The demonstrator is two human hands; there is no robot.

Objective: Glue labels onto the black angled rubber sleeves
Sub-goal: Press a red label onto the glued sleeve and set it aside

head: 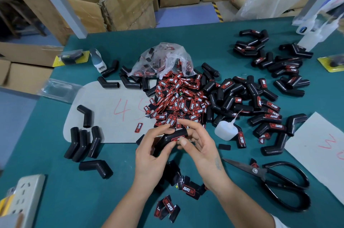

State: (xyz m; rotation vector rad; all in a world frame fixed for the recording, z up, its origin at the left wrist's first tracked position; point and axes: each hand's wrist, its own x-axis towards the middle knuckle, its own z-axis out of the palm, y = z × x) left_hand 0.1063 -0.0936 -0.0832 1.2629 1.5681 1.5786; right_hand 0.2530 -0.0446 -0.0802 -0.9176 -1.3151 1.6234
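My left hand point(154, 151) grips a black angled rubber sleeve point(167, 141) just above the green table, near its front middle. A red and black label point(177, 137) lies on the sleeve's top face, and my right hand point(197, 144) holds the sleeve's right end with its thumb pressing the label. Behind my hands is a big heap of loose labels point(178, 101). Bare sleeves point(83, 144) lie at the left; labelled sleeves point(260, 108) are piled at the right. A small white glue bottle point(225, 130) stands right of my hands.
Black scissors point(275, 181) lie at the front right. A clear plastic bag point(163, 60) with labels sits behind the heap. A grey sheet point(104, 108) marked in red lies at the left, white paper point(320, 149) at the right. A power strip point(22, 199) is at the front left. Cardboard boxes point(128, 0) stand behind the table.
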